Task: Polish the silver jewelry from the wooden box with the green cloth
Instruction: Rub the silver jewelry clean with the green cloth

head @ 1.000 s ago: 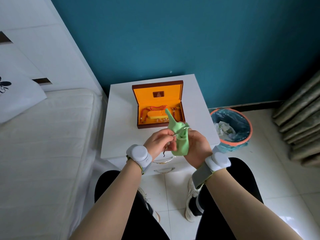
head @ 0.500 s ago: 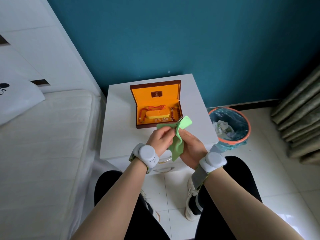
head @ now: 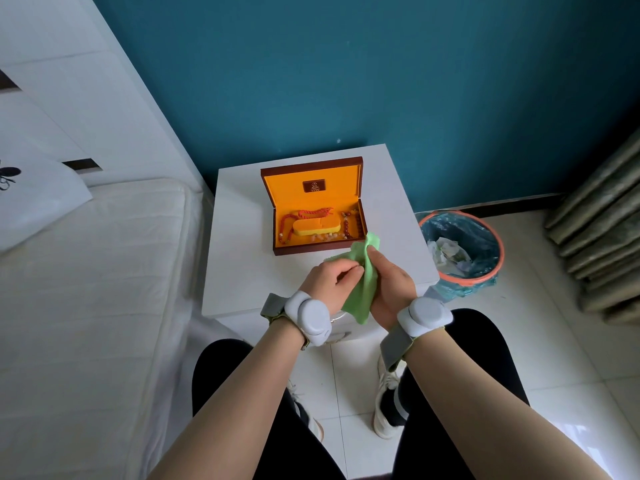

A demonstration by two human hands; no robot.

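Over the nightstand's [head: 242, 271] front edge, both my left hand [head: 329, 284] and right hand [head: 391, 287] pinch the soft, limp green cloth [head: 362, 292], silver jewelry hidden inside, probably light and slippery

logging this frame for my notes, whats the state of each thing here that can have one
wooden box: open, lid raised, beads lying inside
green cloth: bunched, held between both hands
silver jewelry: not visible, perhaps hidden in the cloth
left hand: closed, pinching the cloth
right hand: closed around the cloth
bin: uncovered, bag-lined, some rubbish inside
nightstand: drawer closed as far as it shows
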